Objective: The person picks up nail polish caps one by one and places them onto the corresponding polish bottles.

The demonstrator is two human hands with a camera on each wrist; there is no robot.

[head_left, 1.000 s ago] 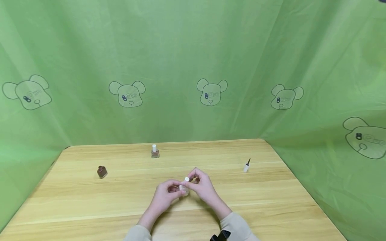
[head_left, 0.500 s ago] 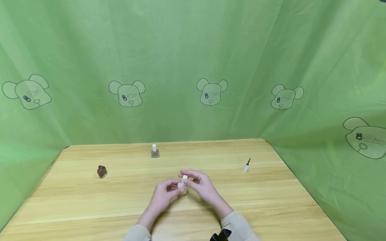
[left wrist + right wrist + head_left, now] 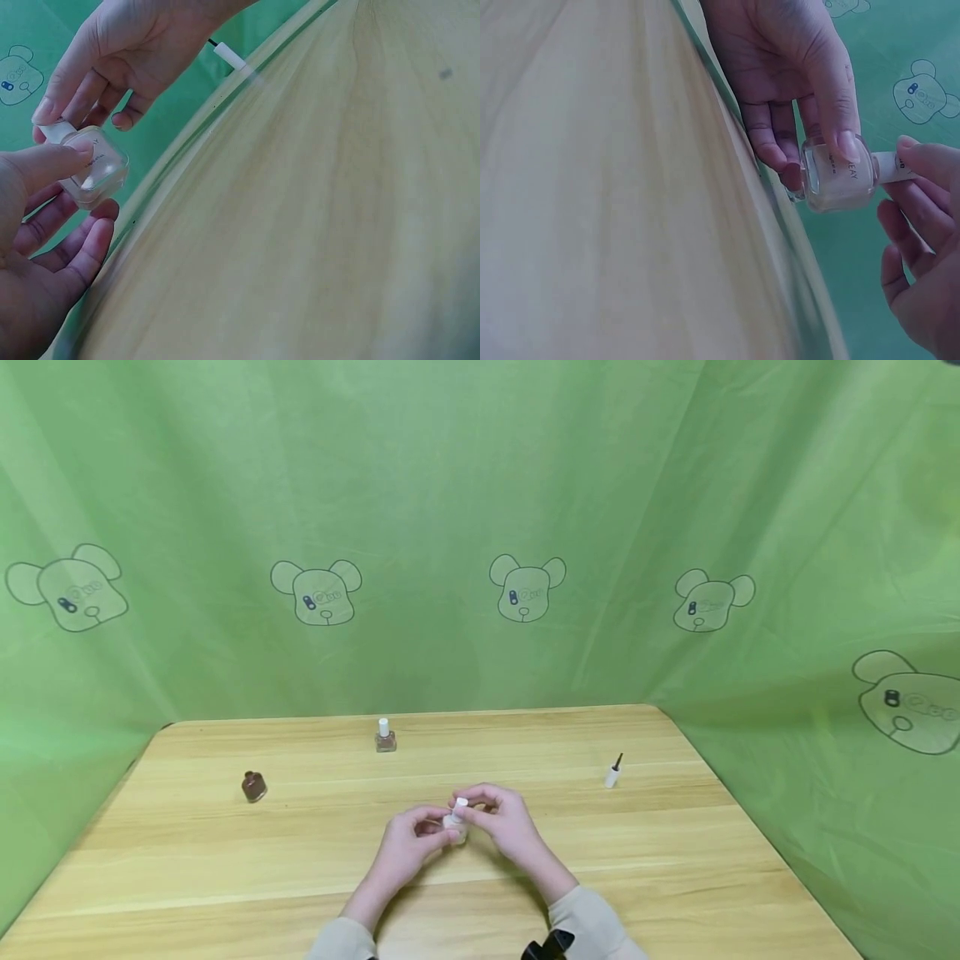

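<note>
Low in the middle of the head view, a nail polish bottle [image 3: 836, 180] with pale pink contents is held between both hands. My left hand [image 3: 405, 850] grips its square glass body, thumb across the lettered front. At the bottle's neck, my right hand [image 3: 510, 831] pinches the white cap [image 3: 892, 166] between thumb and fingers. The cap sits at the neck; how tightly cannot be seen. The left wrist view shows the glass body [image 3: 101, 169] tilted, with several fingers of the left hand behind and beneath it.
An uncapped dark brown polish bottle [image 3: 254, 787] is at the left of the wooden table [image 3: 225, 860]. Farther back stands a capped bottle [image 3: 386, 741]. A white cap with a dark brush [image 3: 613, 772] stands at the right, brush upward. Green curtains [image 3: 435, 485] enclose the table.
My right hand's fingers reached forward and left around the cap, then drew back slightly, still at the cap. The bottle shifted slightly left. My left hand keeps its grip.
</note>
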